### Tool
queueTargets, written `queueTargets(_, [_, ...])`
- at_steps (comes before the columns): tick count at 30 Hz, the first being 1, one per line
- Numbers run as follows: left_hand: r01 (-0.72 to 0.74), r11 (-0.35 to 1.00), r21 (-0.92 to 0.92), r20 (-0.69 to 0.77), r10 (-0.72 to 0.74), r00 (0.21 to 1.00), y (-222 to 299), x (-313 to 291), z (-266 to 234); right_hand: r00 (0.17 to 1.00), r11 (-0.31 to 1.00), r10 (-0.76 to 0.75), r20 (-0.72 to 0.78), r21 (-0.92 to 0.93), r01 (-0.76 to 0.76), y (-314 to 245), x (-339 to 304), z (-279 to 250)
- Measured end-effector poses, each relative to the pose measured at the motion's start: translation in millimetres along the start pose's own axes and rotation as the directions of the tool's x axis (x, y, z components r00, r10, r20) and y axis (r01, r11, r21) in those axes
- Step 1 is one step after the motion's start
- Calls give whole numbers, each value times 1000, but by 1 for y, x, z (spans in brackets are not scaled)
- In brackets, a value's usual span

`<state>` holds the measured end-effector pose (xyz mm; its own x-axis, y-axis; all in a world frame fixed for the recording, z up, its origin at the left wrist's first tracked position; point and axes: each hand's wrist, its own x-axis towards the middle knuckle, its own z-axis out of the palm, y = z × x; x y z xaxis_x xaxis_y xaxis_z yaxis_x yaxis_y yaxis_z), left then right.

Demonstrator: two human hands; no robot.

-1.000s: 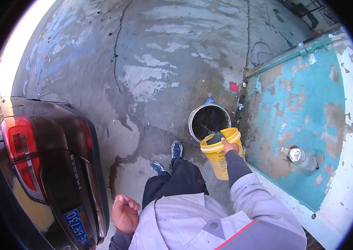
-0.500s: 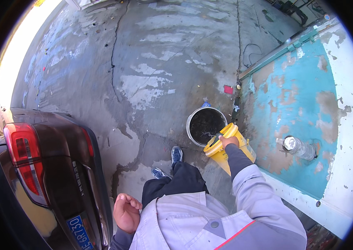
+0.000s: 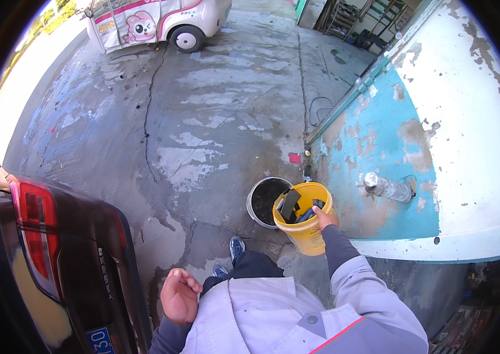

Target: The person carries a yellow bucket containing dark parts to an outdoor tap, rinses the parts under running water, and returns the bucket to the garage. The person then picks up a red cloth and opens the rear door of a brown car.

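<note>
Your right hand (image 3: pixel 328 220) is clamped on the near-right rim of the yellow bucket (image 3: pixel 308 241), thumb over the edge, with a dark block (image 3: pixel 289 205) inside the bucket to the left of the grip. Beyond and left of that grip, partly hidden behind the bucket, stands a round tub (image 3: pixel 252 210). Your left hand (image 3: pixel 180 297) hangs well left of the grip, fingers loosely curled, between your jacket (image 3: pixel 262 307) and the brown car (image 3: pixel 88 248).
</note>
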<state>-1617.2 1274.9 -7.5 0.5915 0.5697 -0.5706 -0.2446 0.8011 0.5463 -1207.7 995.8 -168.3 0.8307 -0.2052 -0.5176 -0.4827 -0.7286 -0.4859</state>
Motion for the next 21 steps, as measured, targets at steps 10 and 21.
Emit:
queueTargets(10, [263,768,585,235,-470,850,-36,35,43,956,503,-266,126,864,26,42,-127,-39])
queueTargets(21, [374,763,527,130,-507,852,-171,100,140,880,838,-471,58,341,426,41,-136,-74])
